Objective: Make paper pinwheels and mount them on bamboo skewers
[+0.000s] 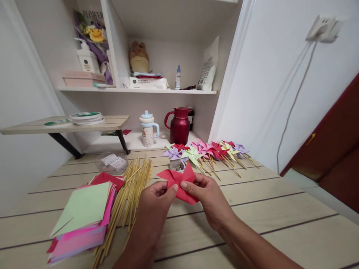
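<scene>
A red paper square [174, 177], partly folded into a pinwheel shape, is held above the wooden table [280, 213]. My left hand [157, 200] pinches its left side and my right hand [204, 194] pinches its centre with thumb and forefinger. To the left lies a row of bamboo sticks [127, 198] and a stack of coloured paper sheets [84, 216] with a green one on top. Behind the hands rests a pile of finished pinwheels on sticks [207, 151] in red, pink, purple and green.
A clear plastic container [112, 162] sits at the back left. A red jug [179, 125] and a white lidded cup [147, 129] stand on a low ledge. Shelves above hold boxes, bottles and a plush toy [138, 56]. A small side shelf [67, 123] juts out left.
</scene>
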The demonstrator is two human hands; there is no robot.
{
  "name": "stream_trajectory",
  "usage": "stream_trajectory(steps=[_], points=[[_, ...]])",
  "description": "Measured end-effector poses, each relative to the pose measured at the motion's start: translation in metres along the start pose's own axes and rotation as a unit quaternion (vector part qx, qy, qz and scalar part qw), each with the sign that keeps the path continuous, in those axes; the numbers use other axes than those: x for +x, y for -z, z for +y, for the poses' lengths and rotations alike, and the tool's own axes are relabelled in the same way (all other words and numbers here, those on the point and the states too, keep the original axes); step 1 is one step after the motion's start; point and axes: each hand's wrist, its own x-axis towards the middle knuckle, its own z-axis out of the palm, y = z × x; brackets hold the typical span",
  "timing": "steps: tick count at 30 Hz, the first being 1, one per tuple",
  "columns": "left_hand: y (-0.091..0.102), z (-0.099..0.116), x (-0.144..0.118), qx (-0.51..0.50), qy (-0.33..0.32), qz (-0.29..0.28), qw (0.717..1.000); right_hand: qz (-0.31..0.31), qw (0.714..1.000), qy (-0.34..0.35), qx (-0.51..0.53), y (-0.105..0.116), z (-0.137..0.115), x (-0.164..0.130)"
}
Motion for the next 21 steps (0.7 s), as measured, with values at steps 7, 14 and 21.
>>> stream_trajectory(steps=[7,14,21], points=[[0.0022,-0.0045,0.002,0.046,-0.015,0.001,0.999,0.002,1.0,0.004,0.024,-0.0003,0.0002,-0.0011],[0.003,-0.0024,0.0024,0.019,-0.045,-0.004,0.999,0.015,0.997,0.015,0.075,-0.0036,0.0032,-0.0006],[-0.0005,-0.0037,0.0009,-0.034,-0.031,-0.035,0.998,0.019,0.997,0.038,0.067,-0.0049,0.0023,-0.0019]])
